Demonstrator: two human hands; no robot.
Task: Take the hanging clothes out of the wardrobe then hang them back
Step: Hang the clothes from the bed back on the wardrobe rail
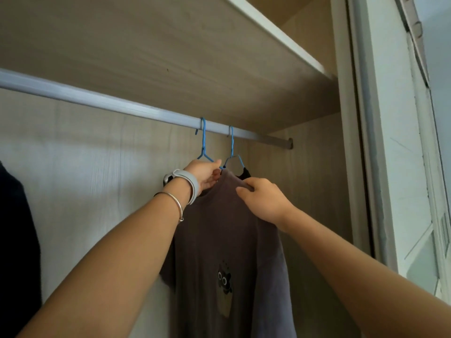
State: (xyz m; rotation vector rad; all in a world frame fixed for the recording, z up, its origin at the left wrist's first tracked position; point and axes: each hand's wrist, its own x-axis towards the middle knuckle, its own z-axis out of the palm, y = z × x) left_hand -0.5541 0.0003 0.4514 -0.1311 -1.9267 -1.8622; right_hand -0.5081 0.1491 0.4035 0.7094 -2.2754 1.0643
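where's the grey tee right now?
Head view, right of centre: the grey tee hangs below the wardrobe rail under two blue hangers, the left hand gripping its collar and the right hand pinching its shoulder.

Grey wristband (194,185), perhaps a watch; thin silver bangle (174,200).

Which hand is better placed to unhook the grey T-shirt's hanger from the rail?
Left, probably. The left hand grips at the base of the left blue hanger, directly below its hook on the rail, so it can lift up. The right hand pinches the grey T-shirt at the shoulder, lower down.
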